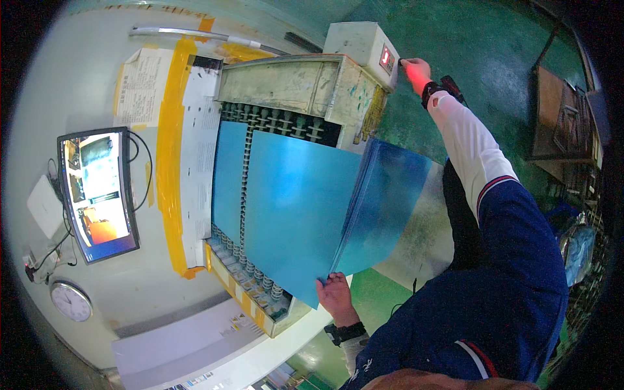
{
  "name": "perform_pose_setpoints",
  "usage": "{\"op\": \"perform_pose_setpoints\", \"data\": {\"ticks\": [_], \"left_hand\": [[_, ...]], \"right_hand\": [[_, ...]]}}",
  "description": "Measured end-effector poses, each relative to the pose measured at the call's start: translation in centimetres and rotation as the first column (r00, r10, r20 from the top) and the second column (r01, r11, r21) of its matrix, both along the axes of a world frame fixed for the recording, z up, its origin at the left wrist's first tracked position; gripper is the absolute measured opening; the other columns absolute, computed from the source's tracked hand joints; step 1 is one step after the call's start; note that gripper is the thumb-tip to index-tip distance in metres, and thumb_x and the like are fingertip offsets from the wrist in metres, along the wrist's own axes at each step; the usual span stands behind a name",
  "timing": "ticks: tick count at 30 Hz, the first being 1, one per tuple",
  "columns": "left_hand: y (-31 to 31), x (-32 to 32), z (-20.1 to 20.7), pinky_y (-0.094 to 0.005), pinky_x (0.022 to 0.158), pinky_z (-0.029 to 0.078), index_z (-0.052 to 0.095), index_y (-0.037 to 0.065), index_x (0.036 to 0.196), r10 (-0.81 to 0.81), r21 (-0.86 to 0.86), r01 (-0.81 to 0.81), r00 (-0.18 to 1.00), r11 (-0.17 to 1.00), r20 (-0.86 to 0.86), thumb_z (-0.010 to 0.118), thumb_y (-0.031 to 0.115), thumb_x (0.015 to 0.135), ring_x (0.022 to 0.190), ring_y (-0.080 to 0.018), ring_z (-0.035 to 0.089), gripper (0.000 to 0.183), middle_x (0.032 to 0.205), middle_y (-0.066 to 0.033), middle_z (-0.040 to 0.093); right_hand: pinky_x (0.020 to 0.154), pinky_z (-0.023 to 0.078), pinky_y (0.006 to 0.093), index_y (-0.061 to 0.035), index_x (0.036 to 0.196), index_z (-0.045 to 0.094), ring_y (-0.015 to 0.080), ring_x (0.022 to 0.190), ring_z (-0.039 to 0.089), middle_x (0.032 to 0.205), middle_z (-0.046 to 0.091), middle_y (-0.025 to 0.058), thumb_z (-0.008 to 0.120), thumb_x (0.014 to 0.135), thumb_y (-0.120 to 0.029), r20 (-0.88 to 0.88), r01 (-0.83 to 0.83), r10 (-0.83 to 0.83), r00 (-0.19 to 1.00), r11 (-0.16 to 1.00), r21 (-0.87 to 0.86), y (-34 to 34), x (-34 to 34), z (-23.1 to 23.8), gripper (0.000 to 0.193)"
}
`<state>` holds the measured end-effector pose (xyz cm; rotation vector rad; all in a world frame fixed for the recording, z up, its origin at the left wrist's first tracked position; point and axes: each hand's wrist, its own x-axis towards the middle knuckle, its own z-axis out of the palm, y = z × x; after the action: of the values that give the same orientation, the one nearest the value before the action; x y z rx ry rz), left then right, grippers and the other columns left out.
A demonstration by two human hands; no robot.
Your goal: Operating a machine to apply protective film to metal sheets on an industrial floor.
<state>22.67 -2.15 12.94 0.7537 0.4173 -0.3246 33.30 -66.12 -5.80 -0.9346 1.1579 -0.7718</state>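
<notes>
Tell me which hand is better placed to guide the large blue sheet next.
Probably the left hand: it is at the edge of the large blue sheet, near its lower corner. The right hand is away, at the white box with a red-lit panel.

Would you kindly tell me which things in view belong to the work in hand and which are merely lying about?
Appear to belong:
- front blue sheet, left hand at its edge
- stacked blue sheets
- roller machine
- pale control box, right hand at it

Apparently just around, untouched:
- wall clock
- monitor
- paper notice
</notes>
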Motion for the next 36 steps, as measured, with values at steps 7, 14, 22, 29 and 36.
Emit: {"op": "perform_pose_setpoints", "data": {"ticks": [7,14,22,29,36], "left_hand": [[-0.4,0.5,0.3,-0.0401,0.085,0.046,0.063,0.006,0.094,-0.002,0.034,0.001,1.000,0.999,0.029,0.052,0.030,0.096,0.085,-0.0250,0.062,0.026,0.090,-0.0120,0.068],[-0.6,0.1,0.6,-0.0405,0.086,0.046,0.064,0.006,0.086,0.021,0.033,-0.023,0.999,0.999,0.048,0.050,0.030,0.098,0.087,-0.0247,0.061,0.030,0.094,-0.0110,0.068],[-0.4,-0.9,-2.1,-0.0409,0.089,0.046,0.063,0.002,0.106,-0.073,-0.060,0.073,0.997,0.996,0.003,0.050,0.032,0.099,0.090,-0.0250,0.059,0.033,0.096,-0.0115,0.067],[0.2,-3.2,-6.9,-0.0418,0.089,0.047,0.059,0.003,0.112,-0.128,0.002,0.131,0.972,0.991,-0.199,0.052,0.029,0.098,0.092,-0.0271,0.059,0.030,0.101,-0.0113,0.063],[3.8,-2.7,-8.5,-0.0412,0.089,0.049,0.060,0.004,0.110,-0.110,0.111,0.133,0.975,0.985,-0.192,0.053,0.028,0.098,0.093,-0.0268,0.060,0.028,0.100,-0.0107,0.065]], "right_hand": [[0.050,0.041,0.0267,-0.0002,0.099,0.070,0.0115,0.058,0.055,0.077,0.064,0.0033,0.072,0.084,-0.024,-0.019,0.039,-0.040,0.999,0.997,-0.074,-0.1,0.5,-1.1,0.028],[0.075,0.051,0.0346,-0.0010,0.096,0.072,0.0240,0.085,0.068,0.092,0.071,0.0140,0.076,0.075,-0.028,-0.053,-0.002,-0.001,0.999,0.998,-0.059,-0.6,0.3,-1.8,0.034],[0.050,0.040,0.0269,-0.0005,0.098,0.070,0.0111,0.057,0.053,0.075,0.064,0.0032,0.073,0.083,-0.024,-0.055,0.008,-0.013,0.998,0.994,-0.107,-0.6,0.9,-1.3,0.028],[0.081,0.051,0.0354,-0.0017,0.094,0.073,0.0260,0.088,0.069,0.093,0.072,0.0153,0.074,0.075,-0.032,-0.086,0.033,-0.039,0.995,0.997,-0.074,-1.0,-0.5,-2.6,0.036],[0.080,0.051,0.0348,-0.0020,0.093,0.074,0.0251,0.087,0.068,0.093,0.072,0.0141,0.075,0.076,-0.030,-0.050,0.027,-0.028,0.998,0.999,-0.018,0.2,0.5,-0.3,0.033]]}}
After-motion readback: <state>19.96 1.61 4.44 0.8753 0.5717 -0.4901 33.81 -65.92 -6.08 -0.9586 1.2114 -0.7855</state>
